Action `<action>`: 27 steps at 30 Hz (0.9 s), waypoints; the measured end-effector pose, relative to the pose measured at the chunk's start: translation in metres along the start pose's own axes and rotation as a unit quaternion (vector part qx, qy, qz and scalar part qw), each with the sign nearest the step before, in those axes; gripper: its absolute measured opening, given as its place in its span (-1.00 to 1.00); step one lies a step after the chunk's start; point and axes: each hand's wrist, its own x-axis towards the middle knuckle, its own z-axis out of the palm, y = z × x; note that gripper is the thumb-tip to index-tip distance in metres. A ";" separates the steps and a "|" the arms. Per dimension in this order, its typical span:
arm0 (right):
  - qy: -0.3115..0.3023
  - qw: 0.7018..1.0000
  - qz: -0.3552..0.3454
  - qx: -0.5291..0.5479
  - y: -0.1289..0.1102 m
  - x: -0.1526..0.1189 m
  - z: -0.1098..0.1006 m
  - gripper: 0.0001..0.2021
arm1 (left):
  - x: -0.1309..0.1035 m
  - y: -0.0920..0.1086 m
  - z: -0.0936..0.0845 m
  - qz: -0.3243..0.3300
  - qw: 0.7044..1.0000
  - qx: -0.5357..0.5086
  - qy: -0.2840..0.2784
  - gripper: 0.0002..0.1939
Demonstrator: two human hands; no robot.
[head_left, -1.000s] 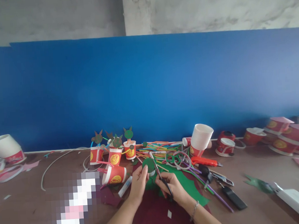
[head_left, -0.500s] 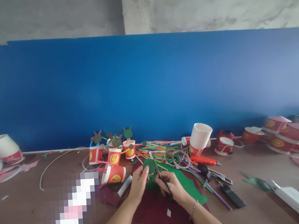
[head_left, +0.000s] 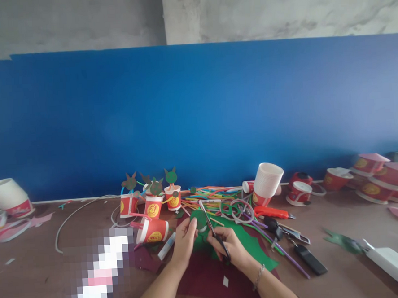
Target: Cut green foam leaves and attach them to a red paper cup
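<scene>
Between the thumb and fingers of my left hand (head_left: 185, 242) is a round green paper piece (head_left: 198, 219). My right hand (head_left: 230, 246) is closed on black-handled scissors (head_left: 219, 240), whose blades point up beside the right edge of the green piece. Below both hands lie a green paper sheet (head_left: 250, 242) and a dark red sheet (head_left: 207, 283). A small white scrap (head_left: 225, 281) rests on the dark red one. Just left of my left hand is a glue stick (head_left: 166, 246), near a red cup (head_left: 153, 231) lying on its side.
Decorated cups (head_left: 153, 209) stand at the back left. Colourful pipe cleaners (head_left: 208, 195) lie behind my hands. To the right are stacked white cups (head_left: 267, 181), an orange cutter (head_left: 272, 213), keys (head_left: 274, 227) and a white tool (head_left: 395, 265). A blue panel (head_left: 197, 117) rises behind the table.
The view has shifted very slightly. Both hands keep almost the same pose, with the green piece and the scissors still in them.
</scene>
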 end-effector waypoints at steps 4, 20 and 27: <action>-0.001 1.000 0.003 -0.006 0.001 0.000 0.000 -0.69 | 0.000 0.000 0.001 0.007 1.000 0.001 0.018 -0.59; 0.013 1.000 -0.004 0.014 0.003 0.002 0.000 -0.67 | -0.001 0.003 -0.001 0.053 0.995 0.075 -0.048 -0.60; 0.005 1.000 -0.003 0.014 0.002 0.001 -0.001 -0.70 | -0.001 0.003 -0.003 0.051 0.996 0.073 -0.031 -0.59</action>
